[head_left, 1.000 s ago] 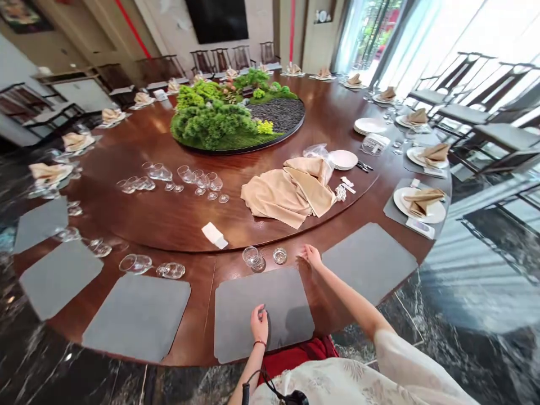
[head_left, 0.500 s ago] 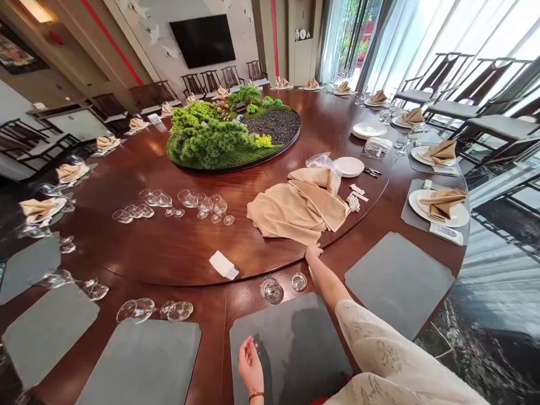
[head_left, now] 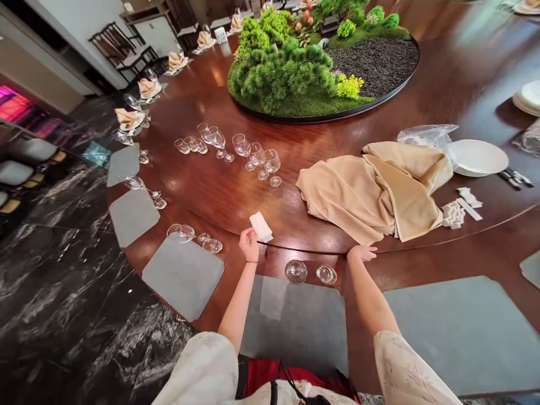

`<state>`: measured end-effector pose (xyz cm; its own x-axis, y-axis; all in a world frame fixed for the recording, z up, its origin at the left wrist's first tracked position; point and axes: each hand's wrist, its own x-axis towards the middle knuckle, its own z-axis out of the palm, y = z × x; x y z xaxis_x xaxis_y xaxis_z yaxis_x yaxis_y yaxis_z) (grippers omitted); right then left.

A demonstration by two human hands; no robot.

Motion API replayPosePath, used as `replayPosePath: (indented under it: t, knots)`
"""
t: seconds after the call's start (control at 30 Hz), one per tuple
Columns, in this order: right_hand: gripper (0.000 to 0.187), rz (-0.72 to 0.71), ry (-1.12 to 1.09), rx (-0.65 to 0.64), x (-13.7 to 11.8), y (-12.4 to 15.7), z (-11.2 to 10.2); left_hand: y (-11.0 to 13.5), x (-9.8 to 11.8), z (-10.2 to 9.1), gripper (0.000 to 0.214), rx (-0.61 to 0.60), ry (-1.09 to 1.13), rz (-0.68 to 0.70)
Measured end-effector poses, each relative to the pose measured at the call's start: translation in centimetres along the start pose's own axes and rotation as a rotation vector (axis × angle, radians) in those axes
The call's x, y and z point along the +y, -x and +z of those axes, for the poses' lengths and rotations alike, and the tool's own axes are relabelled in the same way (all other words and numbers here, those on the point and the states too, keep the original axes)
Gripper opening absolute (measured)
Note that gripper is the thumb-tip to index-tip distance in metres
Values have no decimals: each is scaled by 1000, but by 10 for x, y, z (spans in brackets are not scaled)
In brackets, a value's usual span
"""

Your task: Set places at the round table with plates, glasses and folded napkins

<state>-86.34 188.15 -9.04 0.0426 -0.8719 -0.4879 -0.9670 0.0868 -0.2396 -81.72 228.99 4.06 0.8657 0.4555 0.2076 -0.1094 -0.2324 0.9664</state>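
Two hands out on the surface point(head_left: 291, 216) now: our left hand point(head_left: 248, 245) has just come up to a white paper slip point(head_left: 260, 226), touching it, can't tell if pinched; our right hand point(head_left: 361, 254) lies open beside the beige cloth point(head_left: 363, 197).

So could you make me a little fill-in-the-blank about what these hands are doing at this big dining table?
The left hand touches a ____ paper slip. The right hand is nearest a heap of beige ____. Beyond the grey placemat stand ____ glasses.

Missing words: white; cloth; two.
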Motion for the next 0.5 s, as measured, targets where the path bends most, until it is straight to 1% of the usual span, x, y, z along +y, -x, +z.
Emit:
replayPosePath:
  t: [0.07, 0.1, 0.17, 0.23, 0.3, 0.33, 0.4, 0.47, 0.5]
  knots:
    - [82, 52, -61, 65, 2, -5, -2, -18, -1, 17, 39, 29, 56, 13]
    - [83, 63, -88, 88, 3, -8, -4, -23, -1, 24, 38, 45, 82, 21]
    - [79, 35, -105, 121, 5, -13, -7, -25, -1, 34, 39, 62, 130, 31]
    - [73, -45, -87, 130, 7, -21, -10, -19, -3, 36, 42, 54, 163, 26]
    - [71, -145, -62, 115, 7, -31, -11, -10, -7, 34, 45, 30, 176, 4]
    - [71, -158, -70, 120, 7, -37, -13, -5, -9, 30, 46, 18, 176, -11]
    - [69, -78, -140, 172, 7, -48, -19, 4, -13, 21, 48, 6, 169, -42]
    - [69, 21, -222, 230, 6, -60, -30, 8, -13, 8, 49, 12, 155, -63]
    - [69, 15, -236, 235, 7, -67, -38, 9, -12, 1, 49, 20, 143, -66]
